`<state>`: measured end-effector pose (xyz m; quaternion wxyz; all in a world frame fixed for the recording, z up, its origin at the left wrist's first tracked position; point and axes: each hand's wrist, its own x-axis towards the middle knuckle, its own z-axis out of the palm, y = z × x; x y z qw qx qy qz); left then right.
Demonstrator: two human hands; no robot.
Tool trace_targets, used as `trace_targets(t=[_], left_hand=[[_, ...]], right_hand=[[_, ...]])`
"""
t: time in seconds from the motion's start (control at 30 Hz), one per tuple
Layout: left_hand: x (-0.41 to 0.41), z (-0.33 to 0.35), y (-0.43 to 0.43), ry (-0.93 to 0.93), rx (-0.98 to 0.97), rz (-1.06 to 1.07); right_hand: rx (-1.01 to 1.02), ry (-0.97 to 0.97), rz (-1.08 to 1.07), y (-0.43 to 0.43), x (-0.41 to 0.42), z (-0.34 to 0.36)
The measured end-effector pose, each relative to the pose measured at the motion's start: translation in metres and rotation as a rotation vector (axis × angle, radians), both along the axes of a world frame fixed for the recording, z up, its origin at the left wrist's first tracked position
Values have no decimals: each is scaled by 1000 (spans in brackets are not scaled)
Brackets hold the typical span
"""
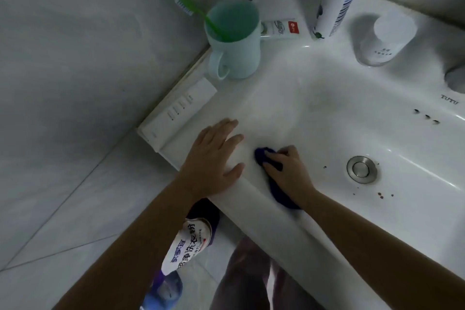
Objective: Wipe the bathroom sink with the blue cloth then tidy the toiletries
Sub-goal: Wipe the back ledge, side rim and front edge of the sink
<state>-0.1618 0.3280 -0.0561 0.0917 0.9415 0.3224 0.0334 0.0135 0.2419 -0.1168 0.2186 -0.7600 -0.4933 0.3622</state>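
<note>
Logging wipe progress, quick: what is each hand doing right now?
Left hand: open, flat on the front rim of the white ceramic sink.
Right hand: closed on the crumpled dark blue cloth, pressing it inside the sink.

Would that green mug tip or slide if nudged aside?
The mug probably slides rather than tips: it looks broad and stands flat on the sink ledge. The toothbrush leans loosely over the rim, so it may swing or fall out.

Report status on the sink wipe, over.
Left hand flat on sink front rim. Right hand grips blue cloth against near basin wall. Brown specks by drain not yet wiped. Nothing blocking.
</note>
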Motion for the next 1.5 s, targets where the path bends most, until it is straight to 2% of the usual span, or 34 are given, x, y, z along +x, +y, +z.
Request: trace_targets(t=[0.07, 0.1, 0.2, 0.27, 0.43, 0.5, 0.57, 0.6, 0.7, 0.73, 0.8, 0.9, 1.0, 1.07, 1.27, 1.4, 1.5], left_hand=[[0, -3, 4, -13, 17, 14], [0, -4, 4, -33, 22, 32], [2, -3, 2, -67, -15, 97], [2, -1, 2, -73, -23, 126], [0, -3, 1, -68, 3, 178], [0, -2, -1, -85, 19, 231], [1, -1, -2, -103, 18, 274], [0, -2, -2, -107, 9, 281], [-1, -4, 2, -114, -6, 275], [-1, -4, 3, -118, -7, 267], [-2, -5, 3, -127, -16, 272], [-2, -6, 2, -152, -12, 282], [-2, -4, 2, -158, -3, 276], [-1, -3, 2, -159, 0, 279], [2, -1, 1, -191, -47, 346], [2, -1, 0, -163, -9, 311], [2, -2, 1, -145, -1, 314]], right_hand=[[59, 61, -124, 28, -12, -3], [90, 89, -113, 30, -13, -4], [189, 240, 179, 10, -15, 3], [276, 224, 273, 9, -12, 3], [452, -79, 122, 40, 11, -32], [446, -74, -32, 41, 15, -37], [414, 32, -157, 41, 4, -31], [469, 79, -70, 40, -6, -25], [694, 152, 404, 50, -22, -11], [744, 115, 446, 60, -19, -10], [815, 25, 394, 75, -16, -17], [813, 56, 298, 71, -16, -30], [720, -16, 455, 39, 12, -46], [659, -53, 482, 25, 30, -49], [792, 187, 190, 76, -50, -1], [708, 3, 379, 39, 8, -35], [646, -139, 413, 17, 37, -52]])
